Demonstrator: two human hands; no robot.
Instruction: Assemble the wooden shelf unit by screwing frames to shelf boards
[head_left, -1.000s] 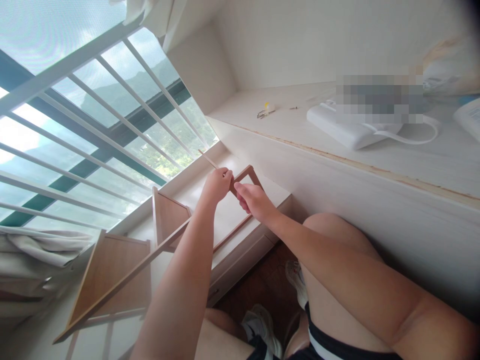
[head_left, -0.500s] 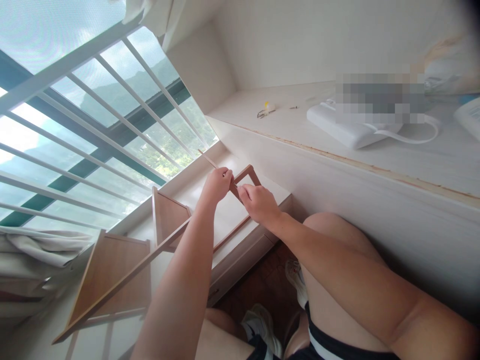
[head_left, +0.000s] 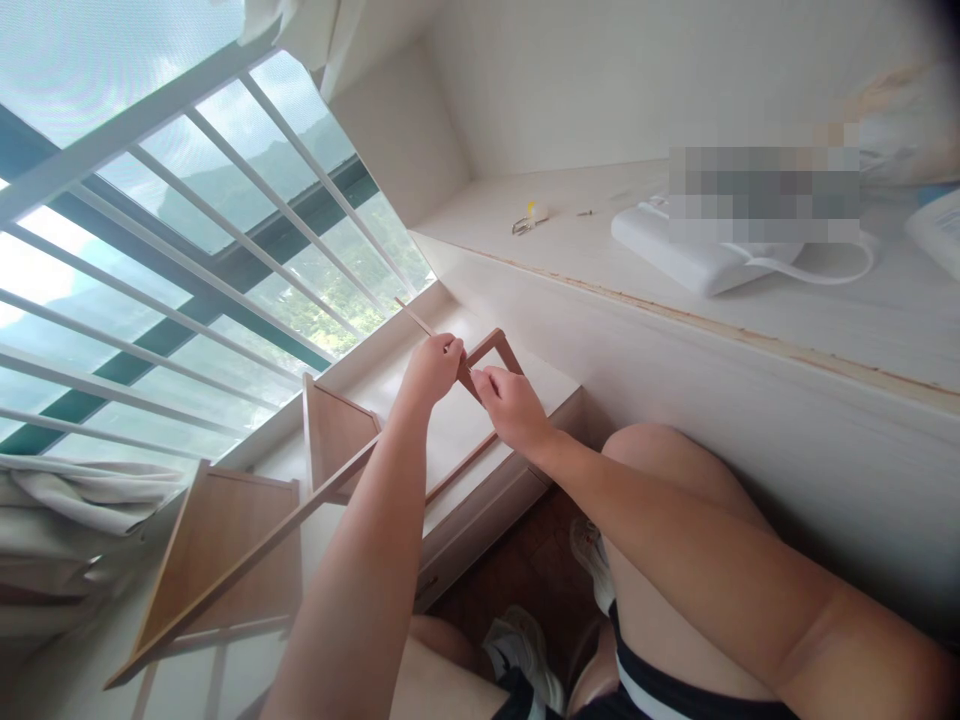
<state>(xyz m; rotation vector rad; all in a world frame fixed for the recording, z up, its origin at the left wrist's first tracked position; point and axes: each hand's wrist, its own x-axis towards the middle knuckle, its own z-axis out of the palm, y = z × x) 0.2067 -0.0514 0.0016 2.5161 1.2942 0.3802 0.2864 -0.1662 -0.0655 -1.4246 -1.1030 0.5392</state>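
At the centre, a wooden rack (head_left: 330,490), tilted over a pale ledge (head_left: 450,440) below the barred window (head_left: 180,215); resting points on the ledge not clear. Nearest the fingers, at the far end of the rack, an end frame (head_left: 510,350). With the left hand (head_left: 433,368), a closed grip around the wood beside that frame. With the right hand (head_left: 514,405), just next to the left, a tight pinch, seemingly on a small thin piece (head_left: 470,371), too fine to name.

Best to grip firmly with the left, close to the point of work, to stop the wood from twisting. Work with the right in short, even movements, in line with the piece, and ease off at any slanting. If swaying, perhaps seat the long rail (head_left: 247,562) more firmly.

Farther out, on the white desk (head_left: 570,250), small metal bits (head_left: 529,222), a separate screw-like piece (head_left: 585,213) and a white box (head_left: 682,255). Below, shoes (head_left: 529,650) on a dark floor (head_left: 499,555).
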